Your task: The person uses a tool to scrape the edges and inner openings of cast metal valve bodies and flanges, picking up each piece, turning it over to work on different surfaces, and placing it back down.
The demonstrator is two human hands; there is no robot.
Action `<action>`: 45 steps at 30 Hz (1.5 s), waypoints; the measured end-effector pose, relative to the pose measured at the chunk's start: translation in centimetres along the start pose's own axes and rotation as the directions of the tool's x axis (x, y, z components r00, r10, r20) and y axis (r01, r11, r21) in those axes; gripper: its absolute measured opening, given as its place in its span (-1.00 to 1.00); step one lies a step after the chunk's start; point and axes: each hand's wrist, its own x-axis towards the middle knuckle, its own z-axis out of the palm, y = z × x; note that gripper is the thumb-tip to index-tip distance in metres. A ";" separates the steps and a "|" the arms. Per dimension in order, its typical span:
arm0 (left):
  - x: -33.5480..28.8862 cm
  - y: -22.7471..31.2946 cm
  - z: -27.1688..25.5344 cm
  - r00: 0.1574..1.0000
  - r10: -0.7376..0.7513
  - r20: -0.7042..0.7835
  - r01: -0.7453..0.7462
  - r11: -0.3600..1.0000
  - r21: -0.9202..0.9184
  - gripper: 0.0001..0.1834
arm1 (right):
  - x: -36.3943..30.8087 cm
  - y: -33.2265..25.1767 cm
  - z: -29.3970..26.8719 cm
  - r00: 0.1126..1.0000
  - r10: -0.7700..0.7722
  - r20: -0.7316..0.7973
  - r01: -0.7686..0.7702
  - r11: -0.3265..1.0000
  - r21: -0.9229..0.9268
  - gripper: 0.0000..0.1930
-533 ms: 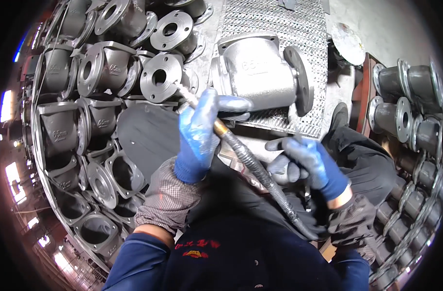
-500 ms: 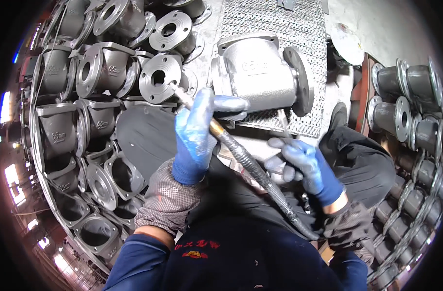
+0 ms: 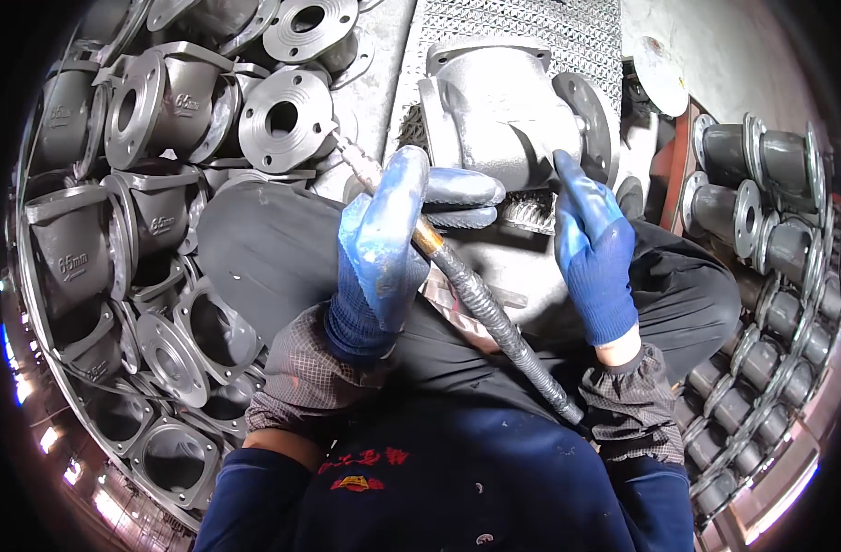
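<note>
My left hand [image 3: 380, 253], in a blue coated glove, is closed around a slim rotary grinding tool [image 3: 429, 237]. Its narrow pale tip points up and left, and a dark ribbed, wrapped hose [image 3: 494, 322] trails from it down to the right across my lap. In front of me a grey cast-metal valve body [image 3: 494, 115] lies on its side, with flanges at its ends. My right hand [image 3: 597, 230], gloved the same way, is at the casting's lower right side with fingers stretched out. Its fingertips seem to touch the metal; the grinding tool is clear of the casting.
A metal grating bench [image 3: 581, 37] carries the casting. Similar flanged castings [image 3: 177, 101] are stacked close along my left. More dark flanged pieces [image 3: 789, 170] stand in rows at the right, beside a red-brown metal edge [image 3: 678, 166]. My bent knees frame the work spot.
My right hand has moved up from beside the hose to the casting, its fingers straightening. The left hand still holds the tool. The view has shifted slightly.
</note>
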 end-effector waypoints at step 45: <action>-0.7 0.1 -0.6 0.977 0.206 0.049 -0.207 0.978 0.015 -0.50 | 1.3 -1.8 -0.8 0.996 -0.017 0.085 0.056 0.873 -0.484 -0.47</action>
